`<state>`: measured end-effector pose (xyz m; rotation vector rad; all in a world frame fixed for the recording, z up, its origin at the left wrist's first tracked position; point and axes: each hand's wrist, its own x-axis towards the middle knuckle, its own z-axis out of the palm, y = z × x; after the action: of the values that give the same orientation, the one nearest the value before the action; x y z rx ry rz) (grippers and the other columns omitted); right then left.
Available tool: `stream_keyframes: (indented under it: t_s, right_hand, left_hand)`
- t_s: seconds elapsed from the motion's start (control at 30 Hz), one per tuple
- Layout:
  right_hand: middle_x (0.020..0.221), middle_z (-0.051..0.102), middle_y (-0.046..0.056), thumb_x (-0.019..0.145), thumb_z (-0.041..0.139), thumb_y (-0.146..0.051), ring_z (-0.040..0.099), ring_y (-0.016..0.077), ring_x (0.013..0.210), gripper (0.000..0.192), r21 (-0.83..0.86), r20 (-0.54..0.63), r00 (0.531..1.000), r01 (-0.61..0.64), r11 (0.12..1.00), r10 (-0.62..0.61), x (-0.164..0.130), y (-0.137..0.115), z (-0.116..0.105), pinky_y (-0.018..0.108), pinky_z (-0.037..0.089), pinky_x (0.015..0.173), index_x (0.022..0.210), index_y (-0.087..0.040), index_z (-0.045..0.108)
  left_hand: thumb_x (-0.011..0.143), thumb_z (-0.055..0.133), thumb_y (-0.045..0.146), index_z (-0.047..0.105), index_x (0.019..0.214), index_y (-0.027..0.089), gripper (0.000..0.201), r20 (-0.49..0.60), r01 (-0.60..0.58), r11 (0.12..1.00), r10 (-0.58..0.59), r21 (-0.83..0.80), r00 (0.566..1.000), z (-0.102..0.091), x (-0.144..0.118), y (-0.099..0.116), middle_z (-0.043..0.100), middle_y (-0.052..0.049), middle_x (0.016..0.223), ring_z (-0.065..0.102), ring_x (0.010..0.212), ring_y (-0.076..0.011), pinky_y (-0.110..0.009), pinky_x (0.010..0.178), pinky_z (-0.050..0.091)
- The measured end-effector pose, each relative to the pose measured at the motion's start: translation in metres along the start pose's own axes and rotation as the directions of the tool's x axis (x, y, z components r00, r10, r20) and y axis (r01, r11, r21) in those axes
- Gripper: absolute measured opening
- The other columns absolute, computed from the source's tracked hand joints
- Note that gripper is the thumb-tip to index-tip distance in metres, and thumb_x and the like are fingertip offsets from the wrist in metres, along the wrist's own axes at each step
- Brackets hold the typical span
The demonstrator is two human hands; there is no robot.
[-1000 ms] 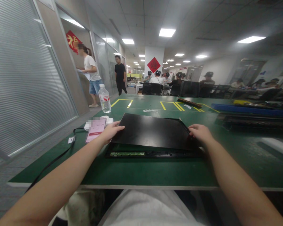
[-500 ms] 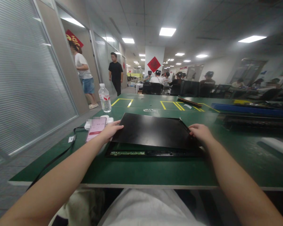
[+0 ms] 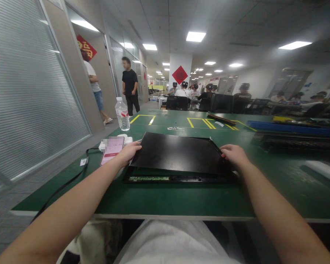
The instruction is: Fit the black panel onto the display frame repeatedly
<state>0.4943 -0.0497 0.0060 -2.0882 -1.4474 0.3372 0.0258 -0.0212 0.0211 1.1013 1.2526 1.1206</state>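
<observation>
A flat, glossy black screen panel (image 3: 178,152) lies skewed over a thin black frame (image 3: 203,179) on the green table. Along the front side of that frame runs a narrow green circuit board (image 3: 150,179). My left hand (image 3: 128,153) is closed on the panel's left edge, thumb on top and the other fingers hidden beneath. At the right side, my right hand (image 3: 233,156) has its fingers curled at the edge where panel and frame meet. Which of the two it grips I cannot tell for certain.
Left of the panel are a phone (image 3: 112,151), small white items, a black cable (image 3: 68,185) and a water bottle (image 3: 122,114). A dark strip (image 3: 221,119) lies at the back. Long blue (image 3: 280,127) and black pieces and a white bar (image 3: 324,171) lie at right.
My left thumb has drawn back slightly to the left on the panel's edge. The panel and my right hand look unmoved. In the background, two people walking have shifted left.
</observation>
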Motion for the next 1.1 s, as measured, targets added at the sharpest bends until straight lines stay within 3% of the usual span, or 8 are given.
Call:
stream_keyframes:
  t_s: [0.4,1.1]
  right_hand:
    - [0.075,0.074,0.004,0.077,0.059,-0.025,0.068,0.0162,0.068,0.032,-0.008,-0.014,1.000,-0.011,1.000,0.010,0.0025,0.0030,0.0018,0.024,0.048,0.062,0.103,-0.019,0.076]
    - [0.075,0.075,0.004,0.076,0.058,-0.023,0.067,0.0159,0.067,0.034,0.012,-0.005,1.000,-0.018,1.000,0.019,0.0028,0.0035,0.0020,0.024,0.049,0.064,0.105,-0.019,0.076]
  left_hand:
    - [0.067,0.072,0.021,0.074,0.093,0.016,0.027,0.028,-0.099,0.990,0.096,0.102,0.995,0.0002,-0.0020,-0.0010,0.077,-0.004,0.073,0.073,0.070,-0.0232,-0.031,0.069,0.056]
    - [0.064,0.072,0.021,0.074,0.093,0.015,0.030,0.003,-0.095,0.986,0.096,0.140,0.995,-0.0020,0.0009,-0.0032,0.074,-0.004,0.066,0.069,0.058,-0.0220,-0.029,0.058,0.052]
